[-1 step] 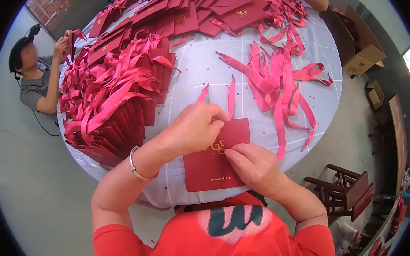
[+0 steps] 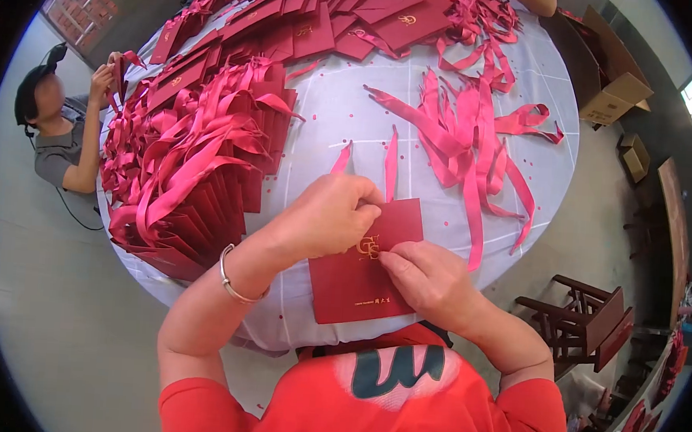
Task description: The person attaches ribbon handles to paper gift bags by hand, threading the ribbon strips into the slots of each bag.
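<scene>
A flat dark red paper bag (image 2: 361, 288) with a gold emblem lies in front of me at the near edge of the table. My left hand (image 2: 336, 214) is closed in a pinch over its upper left part; what sits between the fingertips is hidden. Two pink ribbon ends (image 2: 391, 162) stick out past the bag's top edge, beyond that hand. My right hand (image 2: 429, 278) grips the bag at its right side, thumb on the front face near the emblem. Its other fingers are curled and partly hidden.
A dense row of red bags with pink ribbon handles (image 2: 186, 167) stands left. Flat red bags (image 2: 310, 32) pile up at the back. Loose pink ribbons (image 2: 477, 153) lie right on the white tablecloth (image 2: 337, 97). Another person (image 2: 66, 128) handles a bag at far left. A wooden stool (image 2: 585, 322) stands right.
</scene>
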The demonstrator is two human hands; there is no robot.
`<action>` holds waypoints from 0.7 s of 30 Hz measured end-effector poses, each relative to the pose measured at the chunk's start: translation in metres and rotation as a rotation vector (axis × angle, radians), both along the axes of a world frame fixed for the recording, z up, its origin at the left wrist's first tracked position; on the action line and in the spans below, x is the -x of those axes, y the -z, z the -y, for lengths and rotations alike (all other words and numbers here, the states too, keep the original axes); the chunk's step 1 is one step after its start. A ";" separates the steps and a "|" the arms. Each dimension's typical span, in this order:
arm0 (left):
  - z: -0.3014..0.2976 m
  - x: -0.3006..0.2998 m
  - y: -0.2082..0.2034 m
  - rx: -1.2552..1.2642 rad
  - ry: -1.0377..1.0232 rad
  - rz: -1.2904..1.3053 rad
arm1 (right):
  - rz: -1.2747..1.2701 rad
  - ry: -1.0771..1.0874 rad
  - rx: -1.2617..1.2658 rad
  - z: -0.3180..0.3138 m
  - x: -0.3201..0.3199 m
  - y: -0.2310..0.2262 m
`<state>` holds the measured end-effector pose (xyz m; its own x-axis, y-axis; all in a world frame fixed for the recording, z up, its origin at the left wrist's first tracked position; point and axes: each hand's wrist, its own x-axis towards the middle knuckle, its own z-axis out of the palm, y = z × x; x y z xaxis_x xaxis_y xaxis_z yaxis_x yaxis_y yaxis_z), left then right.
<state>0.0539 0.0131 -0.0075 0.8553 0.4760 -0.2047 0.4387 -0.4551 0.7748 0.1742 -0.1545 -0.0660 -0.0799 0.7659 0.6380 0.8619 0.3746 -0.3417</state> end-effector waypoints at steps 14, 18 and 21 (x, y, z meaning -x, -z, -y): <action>-0.005 -0.004 0.011 0.662 -0.122 -0.088 | 0.027 -0.062 0.089 -0.002 -0.006 -0.003; -0.008 -0.004 0.011 0.716 -0.116 -0.094 | 0.024 -0.067 0.092 -0.002 -0.006 -0.002; -0.009 -0.003 0.008 0.784 -0.111 -0.068 | 0.035 -0.048 0.083 -0.002 -0.006 -0.002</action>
<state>0.0572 0.0219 -0.0156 0.7853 0.2530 -0.5651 0.5070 0.2614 0.8214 0.1797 -0.1527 -0.0636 -0.1388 0.8108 0.5686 0.8555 0.3874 -0.3436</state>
